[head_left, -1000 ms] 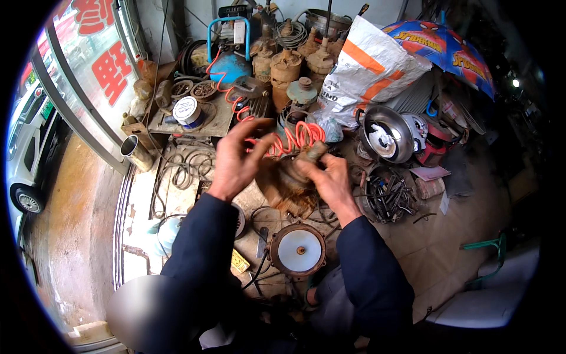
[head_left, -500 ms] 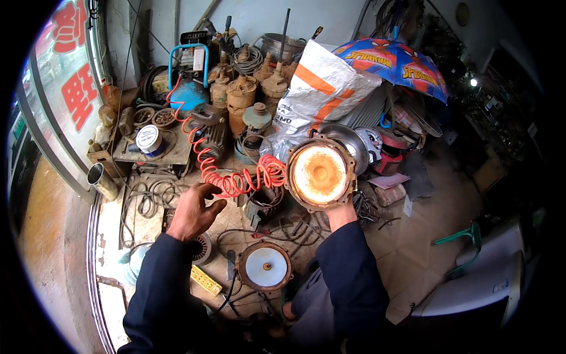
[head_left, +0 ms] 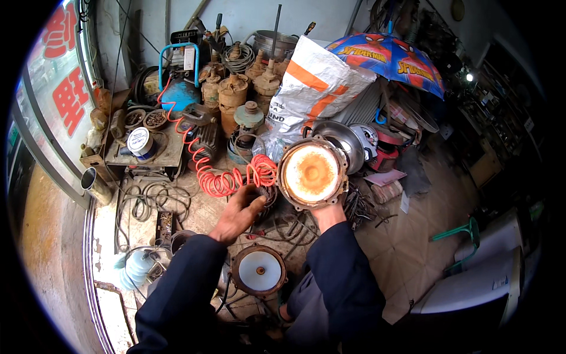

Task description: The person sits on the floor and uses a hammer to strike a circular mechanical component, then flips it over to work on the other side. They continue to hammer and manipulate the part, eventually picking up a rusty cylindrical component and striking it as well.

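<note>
My right hand (head_left: 329,216) holds up a rusty round flanged cover (head_left: 311,173), gripping it from below. Its inner disc is brightly lit, pale at the rim and orange-brown in the middle; most of my fingers are hidden behind it. My left hand (head_left: 239,215) is left of the cover and apart from it, thumb spread from the fingers, which are partly in shadow. Just beyond those fingers hangs a red coiled air hose (head_left: 218,182). On the floor between my forearms lies a similar round flanged part (head_left: 259,269) with a white disc and a brown centre.
A blue air compressor (head_left: 180,93) and several rusty pumps (head_left: 233,94) stand at the back. Right of them are a white sack (head_left: 312,88), a metal basin (head_left: 348,141) and a blue-red umbrella (head_left: 389,59). Black cables (head_left: 153,200) lie on the floor; white chairs (head_left: 471,289) stand at right.
My left hand has moved right, closer to the cover and below the hose coils. The cover, still in my right hand, appears slightly further left, as does the whole scene.
</note>
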The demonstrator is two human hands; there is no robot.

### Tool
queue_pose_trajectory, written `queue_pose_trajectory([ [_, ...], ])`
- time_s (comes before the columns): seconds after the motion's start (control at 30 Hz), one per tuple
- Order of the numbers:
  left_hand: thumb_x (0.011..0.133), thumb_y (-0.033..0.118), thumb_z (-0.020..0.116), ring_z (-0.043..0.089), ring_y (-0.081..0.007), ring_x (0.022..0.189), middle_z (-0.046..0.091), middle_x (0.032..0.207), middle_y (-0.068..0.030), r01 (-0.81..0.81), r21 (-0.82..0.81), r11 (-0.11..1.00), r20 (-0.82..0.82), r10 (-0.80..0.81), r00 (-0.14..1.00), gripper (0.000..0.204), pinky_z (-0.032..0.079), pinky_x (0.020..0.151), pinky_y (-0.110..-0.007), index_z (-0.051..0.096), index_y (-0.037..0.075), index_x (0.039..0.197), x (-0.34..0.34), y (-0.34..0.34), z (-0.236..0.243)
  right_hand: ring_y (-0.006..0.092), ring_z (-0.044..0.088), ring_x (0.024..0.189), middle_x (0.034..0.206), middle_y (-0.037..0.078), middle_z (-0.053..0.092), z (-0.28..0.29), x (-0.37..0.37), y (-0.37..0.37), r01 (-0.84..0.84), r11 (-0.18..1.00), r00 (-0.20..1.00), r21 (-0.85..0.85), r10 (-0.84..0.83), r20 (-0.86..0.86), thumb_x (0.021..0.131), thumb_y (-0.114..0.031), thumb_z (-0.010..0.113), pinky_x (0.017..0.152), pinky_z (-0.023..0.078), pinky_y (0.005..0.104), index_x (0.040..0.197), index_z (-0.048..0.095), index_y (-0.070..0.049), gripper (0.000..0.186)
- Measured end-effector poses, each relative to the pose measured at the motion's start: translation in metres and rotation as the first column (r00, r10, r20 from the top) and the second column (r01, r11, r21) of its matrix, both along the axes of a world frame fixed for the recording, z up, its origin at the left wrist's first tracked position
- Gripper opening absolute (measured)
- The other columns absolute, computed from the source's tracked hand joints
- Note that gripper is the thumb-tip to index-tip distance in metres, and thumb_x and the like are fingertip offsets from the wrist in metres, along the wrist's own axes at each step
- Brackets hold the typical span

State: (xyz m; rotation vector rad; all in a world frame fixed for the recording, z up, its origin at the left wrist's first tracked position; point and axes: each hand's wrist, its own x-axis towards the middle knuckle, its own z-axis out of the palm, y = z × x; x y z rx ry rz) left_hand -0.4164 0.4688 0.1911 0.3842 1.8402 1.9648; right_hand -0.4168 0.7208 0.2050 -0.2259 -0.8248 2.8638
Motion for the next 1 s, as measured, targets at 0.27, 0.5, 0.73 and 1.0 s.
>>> queue_pose_trajectory([
  [0.27,0.102,0.006,0.060,0.061,-0.0187,0.118,0.066,0.131,-0.0138,-0.062,0.346,0.936,0.143,0.012,0.990,0.042,0.048,0.105,-0.034,0.052,-0.007,0.141,-0.003,0.039,-0.006,0.0333,0.058,0.132,0.148,0.018,0.055,-0.018,-0.003,-0.006,-0.161,0.984,0.987,0.081,0.158,0.042,0.112,-0.046,0.035,0.108,0.053,0.0498,0.147,0.048,-0.003,0.057],
  [0.5,0.100,0.004,0.065,0.063,-0.0163,0.114,0.069,0.125,-0.0107,-0.080,0.265,0.961,0.040,0.072,0.997,0.041,0.050,0.101,-0.032,0.056,-0.006,0.138,-0.002,0.036,0.006,0.0308,0.059,0.131,0.147,0.017,0.057,-0.028,0.003,0.004,-0.137,0.990,0.990,0.036,0.136,0.031,0.113,-0.037,0.036,0.109,0.053,0.0486,0.145,0.050,-0.002,0.049],
  [0.73,0.100,0.006,0.067,0.064,-0.0156,0.110,0.070,0.123,-0.0113,-0.069,0.255,0.964,0.012,0.068,0.998,0.043,0.052,0.097,-0.031,0.055,-0.006,0.139,0.000,0.038,0.007,0.0324,0.062,0.126,0.143,0.019,0.059,-0.011,0.003,-0.010,-0.139,0.987,0.988,0.078,0.133,0.084,0.113,-0.037,0.038,0.105,0.056,0.0492,0.144,0.051,-0.002,0.049],
  [1.0,0.106,0.016,0.059,0.066,-0.0152,0.105,0.066,0.124,-0.0082,0.004,0.275,0.962,0.084,-0.028,0.996,0.040,0.058,0.091,-0.031,0.054,-0.003,0.140,-0.002,0.030,0.001,0.0346,0.059,0.131,0.146,0.019,0.057,-0.005,0.004,-0.015,-0.106,0.994,0.989,0.042,0.101,0.105,0.112,-0.044,0.036,0.108,0.052,0.0523,0.146,0.050,-0.003,0.055],
])
